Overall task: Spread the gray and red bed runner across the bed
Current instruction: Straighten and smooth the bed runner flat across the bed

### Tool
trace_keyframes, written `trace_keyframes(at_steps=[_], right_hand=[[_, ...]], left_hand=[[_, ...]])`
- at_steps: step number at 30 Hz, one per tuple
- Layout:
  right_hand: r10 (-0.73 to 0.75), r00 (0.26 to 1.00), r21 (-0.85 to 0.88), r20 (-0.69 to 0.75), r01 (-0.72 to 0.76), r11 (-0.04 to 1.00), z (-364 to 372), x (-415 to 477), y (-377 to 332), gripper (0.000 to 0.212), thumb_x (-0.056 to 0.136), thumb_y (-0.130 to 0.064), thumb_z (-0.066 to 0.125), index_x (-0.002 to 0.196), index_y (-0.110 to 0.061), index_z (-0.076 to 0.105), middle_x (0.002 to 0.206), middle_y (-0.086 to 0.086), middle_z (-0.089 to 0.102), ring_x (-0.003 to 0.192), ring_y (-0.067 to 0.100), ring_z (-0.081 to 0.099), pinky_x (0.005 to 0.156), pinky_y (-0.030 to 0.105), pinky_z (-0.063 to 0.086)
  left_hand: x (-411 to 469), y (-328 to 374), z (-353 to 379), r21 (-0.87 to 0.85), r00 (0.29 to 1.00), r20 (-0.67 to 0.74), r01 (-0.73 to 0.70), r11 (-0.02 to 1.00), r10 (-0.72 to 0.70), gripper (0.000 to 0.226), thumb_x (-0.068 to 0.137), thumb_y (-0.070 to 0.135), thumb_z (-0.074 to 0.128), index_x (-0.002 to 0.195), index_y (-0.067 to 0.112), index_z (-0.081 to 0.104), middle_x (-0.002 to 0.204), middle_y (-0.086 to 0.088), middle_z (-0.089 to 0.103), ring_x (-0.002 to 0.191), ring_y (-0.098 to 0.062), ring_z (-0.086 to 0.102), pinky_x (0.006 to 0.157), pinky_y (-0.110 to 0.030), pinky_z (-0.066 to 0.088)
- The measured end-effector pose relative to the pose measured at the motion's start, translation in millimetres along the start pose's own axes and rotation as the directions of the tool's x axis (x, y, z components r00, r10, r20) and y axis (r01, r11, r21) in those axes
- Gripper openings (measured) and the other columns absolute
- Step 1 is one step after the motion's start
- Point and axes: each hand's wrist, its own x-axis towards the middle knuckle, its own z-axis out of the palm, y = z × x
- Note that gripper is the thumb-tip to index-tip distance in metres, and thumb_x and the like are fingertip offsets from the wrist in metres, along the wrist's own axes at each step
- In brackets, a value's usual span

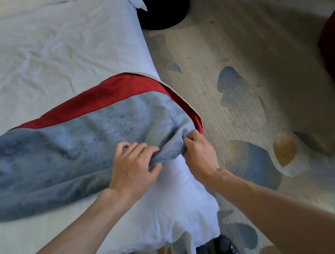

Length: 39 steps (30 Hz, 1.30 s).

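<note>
Both hands, left hand [132, 169] and right hand [199, 154], are gripping the runner [70, 151] end; its length is extending leftward across the bed [38, 58].

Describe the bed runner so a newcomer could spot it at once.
On the white bed, near its right edge, lies the bed runner, gripped by the left hand and right hand. It is the only coloured cloth: gray with a red border.
</note>
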Motion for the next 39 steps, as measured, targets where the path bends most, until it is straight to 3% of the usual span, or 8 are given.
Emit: trace_keyframes(at_steps=[4,9,16,22,29,33,36,39], right_hand=[[-0.108,0.994,-0.021,0.001,0.108,0.994,-1,-4,9,0.015,0.067,0.011,0.055,0.067,-0.003,0.051,0.086,0.01,0.054,0.073,0.03,0.048,0.059,0.033,0.03],[-0.256,0.96,-0.058,0.111,0.264,0.963,-1,-14,16,0.009,0.074,0.002,0.059,0.08,-0.004,0.056,0.097,0.01,0.054,0.081,0.028,0.048,0.07,0.042,0.044],[0.26,0.959,0.064,0.115,-0.268,0.961,17,-47,-4,0.072,0.082,-0.053,0.059,0.135,-0.011,0.034,0.124,0.005,0.048,0.115,0.023,0.047,0.094,0.037,0.041],[0.501,0.864,0.248,0.053,-0.498,0.831,20,-26,-24,0.033,0.095,-0.034,0.046,0.118,-0.011,0.048,0.118,0.009,0.051,0.105,0.029,0.055,0.086,0.043,0.046],[0.335,0.927,0.477,-0.171,-0.22,0.851,-7,-7,-5,0.043,0.08,-0.037,0.023,0.096,-0.017,0.057,0.094,0.004,0.059,0.085,0.025,0.056,0.071,0.043,0.046],[0.335,0.91,0.636,-0.245,-0.11,0.764,-32,17,5,0.022,0.084,-0.023,0.027,0.082,-0.021,0.049,0.073,-0.003,0.059,0.069,0.017,0.054,0.062,0.044,0.048],[0.23,0.922,0.621,-0.31,0.014,0.784,-44,23,-1,0.022,0.081,-0.032,0.025,0.082,-0.025,0.046,0.065,-0.01,0.054,0.061,0.006,0.049,0.052,0.024,0.041],[0.122,0.961,0.485,-0.247,0.014,0.874,-47,15,9,0.035,0.078,-0.04,0.021,0.085,-0.016,0.047,0.058,-0.008,0.052,0.053,0.011,0.047,0.048,0.029,0.038]], left_hand=[[-1,6,7,0.03,0.996,0.058,-0.065,0.997,0.063,0.028,0.064,0.015,0.062,0.092,0.014,0.07,0.077,0.002,0.064,0.068,-0.02,0.062,0.075,-0.038,0.038],[5,24,15,-0.01,0.998,0.042,-0.05,0.999,0.051,0.015,0.073,0.014,0.052,0.069,0.017,0.067,0.07,0.003,0.061,0.059,-0.019,0.057,0.07,-0.037,0.037],[9,39,14,-0.1,0.997,0.039,0.063,0.993,-0.06,0.013,0.073,0.018,0.048,0.062,0.013,0.054,0.065,0.004,0.056,0.055,-0.02,0.05,0.068,-0.039,0.04],[11,40,13,-0.123,0.997,-0.007,0.074,0.99,-0.075,0.02,0.074,0.02,0.049,0.057,0.01,0.05,0.06,0.001,0.055,0.053,-0.021,0.049,0.069,-0.036,0.036],[14,33,12,-0.109,0.993,-0.035,0.105,0.989,-0.109,0.018,0.075,0.018,0.046,0.059,0.009,0.047,0.055,0.0,0.049,0.051,-0.023,0.045,0.067,-0.035,0.035],[16,35,13,-0.106,0.99,-0.042,0.128,0.986,-0.133,0.02,0.079,0.02,0.045,0.061,0.01,0.047,0.054,0.002,0.046,0.05,-0.022,0.043,0.067,-0.034,0.033],[21,36,12,-0.104,0.99,-0.049,0.129,0.986,-0.135,0.02,0.079,0.018,0.046,0.061,0.01,0.045,0.054,0.002,0.043,0.05,-0.022,0.039,0.066,-0.034,0.033],[19,29,11,-0.074,0.993,-0.03,0.109,0.991,-0.112,0.02,0.078,0.019,0.045,0.06,0.011,0.044,0.055,0.003,0.042,0.051,-0.019,0.036,0.067,-0.032,0.031]])
